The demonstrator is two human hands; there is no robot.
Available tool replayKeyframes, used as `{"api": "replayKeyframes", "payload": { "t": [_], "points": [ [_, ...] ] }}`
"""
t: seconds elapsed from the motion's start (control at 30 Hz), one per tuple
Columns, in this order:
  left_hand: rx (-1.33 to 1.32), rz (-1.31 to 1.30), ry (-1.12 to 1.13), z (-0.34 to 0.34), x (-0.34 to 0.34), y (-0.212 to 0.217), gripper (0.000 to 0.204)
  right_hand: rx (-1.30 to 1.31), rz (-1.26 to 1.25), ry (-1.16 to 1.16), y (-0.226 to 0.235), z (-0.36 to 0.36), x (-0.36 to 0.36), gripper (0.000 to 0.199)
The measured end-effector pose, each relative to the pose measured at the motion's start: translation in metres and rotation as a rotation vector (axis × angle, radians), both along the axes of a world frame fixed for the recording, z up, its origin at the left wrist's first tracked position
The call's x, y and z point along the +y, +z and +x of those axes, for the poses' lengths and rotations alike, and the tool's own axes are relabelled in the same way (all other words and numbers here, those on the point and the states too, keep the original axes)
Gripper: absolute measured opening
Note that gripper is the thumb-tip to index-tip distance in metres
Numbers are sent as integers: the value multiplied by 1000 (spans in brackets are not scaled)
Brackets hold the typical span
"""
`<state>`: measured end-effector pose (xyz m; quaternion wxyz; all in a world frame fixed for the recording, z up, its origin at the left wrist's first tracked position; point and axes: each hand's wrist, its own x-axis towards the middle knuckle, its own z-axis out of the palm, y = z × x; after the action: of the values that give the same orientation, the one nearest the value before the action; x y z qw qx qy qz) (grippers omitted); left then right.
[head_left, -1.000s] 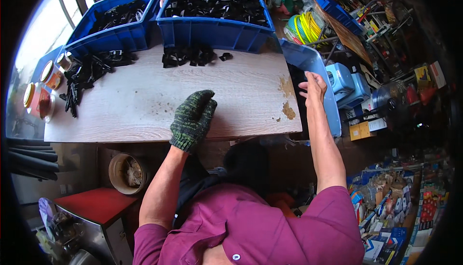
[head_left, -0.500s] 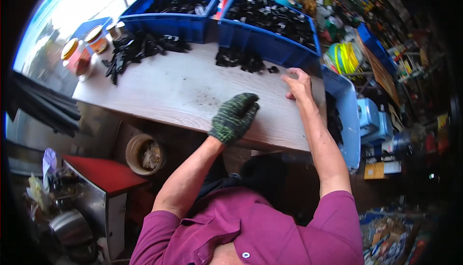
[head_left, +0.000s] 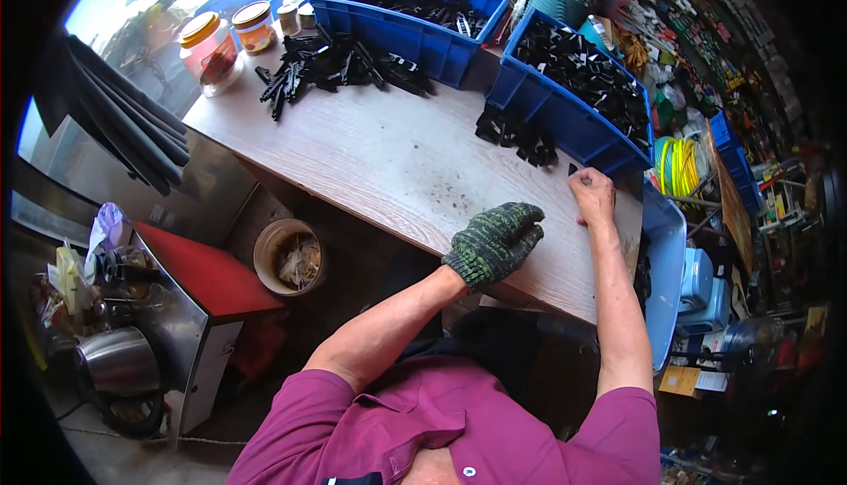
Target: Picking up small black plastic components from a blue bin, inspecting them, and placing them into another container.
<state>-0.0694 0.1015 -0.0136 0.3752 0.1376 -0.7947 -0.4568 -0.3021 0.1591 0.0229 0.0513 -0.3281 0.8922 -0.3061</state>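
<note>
My left hand, in a dark green and black knitted glove, is over the near edge of the wooden table. Its fingers are curled together toward the thumb; what lies inside them, if anything, is hidden. My bare right hand rests at the table's right side, fingertips pinched at a small black plastic piece, most of which they cover. Just left of that piece sits a small pile of black plastic parts. A larger heap of long black plastic parts lies at the far left.
Two blue crates full of black parts stand along the table's far side. Lidded jars are at the far left corner. A light blue bin stands right of the table, a bucket below its front edge.
My right hand has come down to the small black piece, and its spread fingers have closed into a pinch. The gloved hand keeps its curled shape. The view has turned left.
</note>
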Motion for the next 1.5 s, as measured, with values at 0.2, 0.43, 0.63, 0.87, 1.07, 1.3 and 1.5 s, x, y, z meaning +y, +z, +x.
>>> {"api": "replayKeyframes", "payload": {
  "t": [0.2, 0.43, 0.63, 0.87, 1.07, 1.3, 1.5],
  "points": [
    [-1, -67, 37, 3, 1, -2, 26, -33, 12, -89, 1, 8, -4, 25],
    [-11, -53, 49, 2, 3, -2, 25, 71, 33, -45, -12, -10, -7, 27],
    [146, -45, 136, -5, -2, -10, 30, -363, -171, -28, -17, -10, 15, 23],
    [157, -47, 198, -13, -18, -16, 32, -982, -460, 258, -6, 77, 29, 15],
    [70, 77, 120, -8, -10, -8, 24, -899, -550, 281, -17, 96, 30, 16],
    [-26, 250, 201, -14, -33, -14, 24, -805, -500, 268, -12, 119, 19, 32],
    [-306, -71, 268, 6, -77, 11, 39, -821, -543, 206, -16, 124, 19, 31]
  ]
}}
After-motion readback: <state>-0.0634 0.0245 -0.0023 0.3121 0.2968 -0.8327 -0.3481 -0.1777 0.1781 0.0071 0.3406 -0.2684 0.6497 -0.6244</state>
